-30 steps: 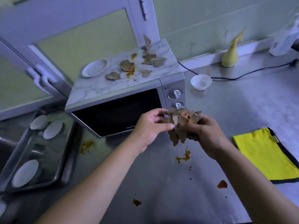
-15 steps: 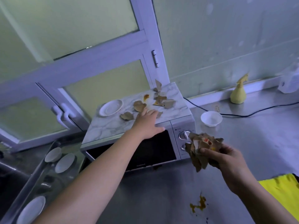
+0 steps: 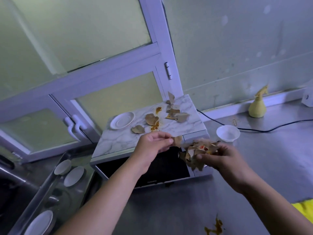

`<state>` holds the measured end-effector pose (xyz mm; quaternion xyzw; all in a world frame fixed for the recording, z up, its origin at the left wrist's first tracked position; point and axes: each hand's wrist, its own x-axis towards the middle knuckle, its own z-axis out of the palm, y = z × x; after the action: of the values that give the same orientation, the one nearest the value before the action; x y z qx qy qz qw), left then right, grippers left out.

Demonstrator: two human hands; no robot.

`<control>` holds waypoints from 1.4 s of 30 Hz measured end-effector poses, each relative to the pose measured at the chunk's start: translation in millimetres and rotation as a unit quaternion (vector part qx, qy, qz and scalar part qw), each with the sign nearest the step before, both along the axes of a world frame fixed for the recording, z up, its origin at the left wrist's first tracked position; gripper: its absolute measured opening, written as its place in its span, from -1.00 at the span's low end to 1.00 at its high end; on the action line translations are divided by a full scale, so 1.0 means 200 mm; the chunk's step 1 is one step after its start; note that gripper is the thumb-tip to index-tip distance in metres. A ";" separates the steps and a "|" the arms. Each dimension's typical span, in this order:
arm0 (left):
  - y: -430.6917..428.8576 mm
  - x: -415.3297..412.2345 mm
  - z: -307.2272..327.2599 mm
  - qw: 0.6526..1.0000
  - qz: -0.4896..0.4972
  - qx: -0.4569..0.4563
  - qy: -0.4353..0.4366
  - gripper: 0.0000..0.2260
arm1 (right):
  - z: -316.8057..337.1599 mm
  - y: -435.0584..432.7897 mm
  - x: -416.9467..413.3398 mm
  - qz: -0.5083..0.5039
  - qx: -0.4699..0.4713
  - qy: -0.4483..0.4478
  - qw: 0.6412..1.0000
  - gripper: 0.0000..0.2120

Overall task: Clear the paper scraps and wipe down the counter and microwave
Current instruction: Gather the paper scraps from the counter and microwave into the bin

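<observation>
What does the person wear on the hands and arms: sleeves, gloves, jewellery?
Nothing visible. The left hand and the right hand are without gloves, no sleeve shows up to the picture's edge, and no watch, bracelet or ring can be seen.

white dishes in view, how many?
5: saucer on the microwave top; bowl on the counter right of it; two small dishes and a plate in the metal tray at left. Others may be cut off.
</observation>
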<state>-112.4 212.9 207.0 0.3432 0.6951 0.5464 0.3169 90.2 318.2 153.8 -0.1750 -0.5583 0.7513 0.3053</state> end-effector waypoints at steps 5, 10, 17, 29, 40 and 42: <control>-0.10 -0.04 0.07 0.997 -0.063 -0.022 -0.026 -0.88 | 0.12 -0.02 -0.19 0.045 0.080 0.008 0.996 -0.82; -0.14 -0.29 0.05 0.991 -0.096 -0.020 -0.088 -0.84 | 0.15 -0.01 -0.36 -0.011 0.071 0.034 0.997 -0.93; -0.03 -0.80 -0.08 0.948 0.067 -0.081 0.301 -0.69 | 0.15 0.24 -0.61 -0.056 0.028 -0.021 0.998 -0.61; 0.08 -0.97 -0.10 0.974 -0.011 -0.057 0.220 -0.88 | 0.03 0.42 -0.72 -0.089 -0.003 0.007 0.996 -0.36; 0.49 -0.96 0.06 0.994 0.040 -0.080 -0.059 -0.81 | -0.01 0.43 -0.74 -0.095 0.024 0.012 0.995 -0.35; 0.54 -0.99 0.01 0.987 0.067 -0.144 0.028 -0.71 | -0.02 0.44 -0.75 -0.101 0.024 0.013 0.994 -0.35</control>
<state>-309.5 321.6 209.3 0.2617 0.7967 0.4505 0.3063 -59.0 405.3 149.6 -0.2133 -0.5519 0.7050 0.3911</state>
